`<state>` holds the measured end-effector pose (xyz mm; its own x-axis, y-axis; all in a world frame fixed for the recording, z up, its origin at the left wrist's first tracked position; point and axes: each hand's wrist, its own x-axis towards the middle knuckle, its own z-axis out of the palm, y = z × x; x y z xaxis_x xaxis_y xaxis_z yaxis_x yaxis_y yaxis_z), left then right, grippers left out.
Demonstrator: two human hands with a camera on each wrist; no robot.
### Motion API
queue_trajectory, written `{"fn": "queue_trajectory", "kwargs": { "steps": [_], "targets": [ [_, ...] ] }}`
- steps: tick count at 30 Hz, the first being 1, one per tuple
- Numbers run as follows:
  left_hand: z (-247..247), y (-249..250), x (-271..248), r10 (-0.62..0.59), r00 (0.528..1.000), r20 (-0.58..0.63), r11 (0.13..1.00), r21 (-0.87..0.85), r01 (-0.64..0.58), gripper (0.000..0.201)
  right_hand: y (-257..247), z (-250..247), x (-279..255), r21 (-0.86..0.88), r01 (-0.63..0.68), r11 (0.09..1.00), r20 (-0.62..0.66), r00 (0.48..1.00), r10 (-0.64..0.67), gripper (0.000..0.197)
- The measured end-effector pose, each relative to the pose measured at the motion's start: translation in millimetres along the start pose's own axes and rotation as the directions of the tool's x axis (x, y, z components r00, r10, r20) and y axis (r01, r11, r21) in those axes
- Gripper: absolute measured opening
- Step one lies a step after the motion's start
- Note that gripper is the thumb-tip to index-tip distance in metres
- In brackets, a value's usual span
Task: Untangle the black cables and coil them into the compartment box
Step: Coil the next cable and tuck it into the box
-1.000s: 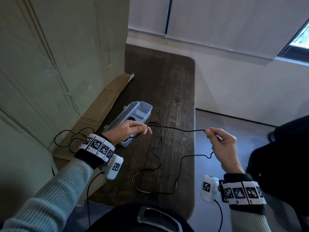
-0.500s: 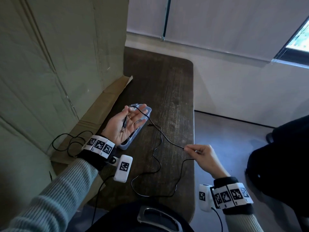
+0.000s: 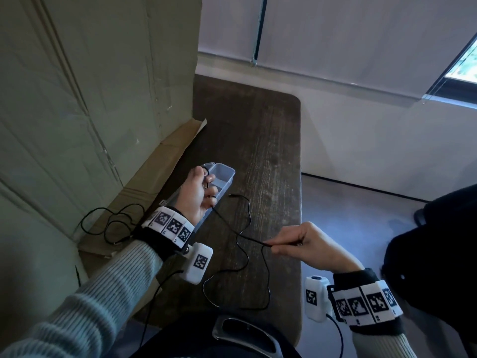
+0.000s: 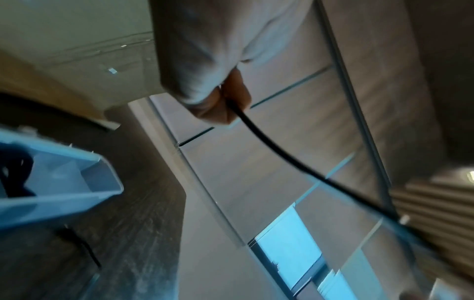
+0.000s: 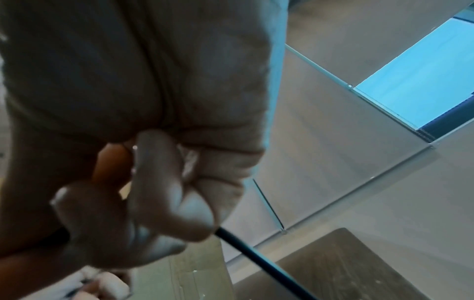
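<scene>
A thin black cable (image 3: 240, 235) runs across the dark wooden table (image 3: 271, 140). My left hand (image 3: 200, 193) hovers over the clear compartment box (image 3: 224, 177) with its fingers curled round one end of the cable (image 4: 269, 142). My right hand (image 3: 303, 242) pinches the same cable (image 5: 256, 257) near the table's right edge. Slack loops lie on the table near me, and a free plug end (image 3: 232, 195) rests beside the box. A dark coil (image 4: 15, 176) sits in one box compartment. A second black cable (image 3: 108, 223) lies on the cardboard at the left.
A large cardboard sheet (image 3: 90, 99) stands along the table's left side, with a flap (image 3: 154, 171) lying flat under the second cable. The table's right edge drops to the floor (image 3: 361, 228). A dark bag or chair (image 3: 438, 254) sits at the right.
My left hand turned from palm-up to curled round the cable over the box. My right hand moved left and toward me along the cable, shortening the stretch between the hands.
</scene>
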<state>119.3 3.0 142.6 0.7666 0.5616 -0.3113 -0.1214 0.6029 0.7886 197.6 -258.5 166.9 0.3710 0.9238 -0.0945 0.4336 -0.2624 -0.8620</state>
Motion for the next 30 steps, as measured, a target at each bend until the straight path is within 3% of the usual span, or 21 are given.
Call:
{"fn": "queue_trajectory", "kwargs": {
  "steps": [3, 4, 6, 8, 10, 13, 17, 20, 22, 24, 26, 30],
  "targets": [
    [2, -9, 0, 0.091, 0.988, 0.121, 0.909, 0.395, -0.132, 0.020, -11, -1, 5, -0.069, 0.074, 0.995, 0.004, 0.997, -0.074, 0.019],
    [2, -12, 0, 0.113, 0.971, 0.212, 0.828, 0.519, -0.210, 0.022, -13, -2, 7, -0.084, 0.100, 0.991, -0.030, 0.994, -0.103, 0.018],
    [-3, -22, 2, 0.105, 0.908, 0.405, 0.582, 0.716, -0.386, 0.030, -15, -4, 13, -0.093, 0.140, 0.986, -0.113, 0.982, -0.150, 0.015],
    [-5, -28, 2, -0.003, 0.863, 0.506, 0.411, 0.787, -0.460, 0.034, -15, -6, 18, -0.094, 0.155, 0.984, -0.197, 0.965, -0.171, 0.014],
    [-3, -28, -2, -0.131, 0.834, 0.536, 0.397, 0.799, -0.452, 0.036, -14, -8, 23, -0.096, 0.161, 0.982, -0.282, 0.942, -0.182, 0.013],
    [4, -24, -14, -0.282, 0.772, 0.570, 0.466, 0.785, -0.409, 0.045, -9, -11, 29, -0.091, 0.158, 0.983, -0.399, 0.899, -0.181, 0.013],
    [10, -21, -27, -0.357, 0.701, 0.618, 0.416, 0.777, -0.472, 0.064, 2, -9, 33, -0.080, 0.119, 0.990, -0.497, 0.856, -0.143, 0.013],
    [14, -21, -33, -0.397, 0.679, 0.617, 0.331, 0.786, -0.521, 0.045, 7, -6, 34, -0.055, 0.089, 0.994, -0.542, 0.834, -0.105, 0.013],
    [15, -22, -33, -0.388, 0.689, 0.612, 0.284, 0.791, -0.543, 0.032, 11, -5, 34, -0.040, 0.068, 0.997, -0.564, 0.822, -0.079, 0.012],
    [12, -22, -31, -0.359, 0.690, 0.629, 0.368, 0.774, -0.515, 0.027, 15, -4, 33, -0.019, 0.053, 0.998, -0.579, 0.814, -0.054, 0.011],
    [11, -22, -31, -0.295, 0.718, 0.630, 0.555, 0.725, -0.407, 0.035, 16, -5, 32, 0.014, 0.027, 1.000, -0.584, 0.812, -0.014, 0.009],
    [13, -14, -33, -0.098, 0.844, 0.527, 0.796, 0.550, -0.251, 0.038, 15, -6, 28, 0.088, -0.021, 0.996, -0.577, 0.814, 0.068, 0.012]
  ]
}}
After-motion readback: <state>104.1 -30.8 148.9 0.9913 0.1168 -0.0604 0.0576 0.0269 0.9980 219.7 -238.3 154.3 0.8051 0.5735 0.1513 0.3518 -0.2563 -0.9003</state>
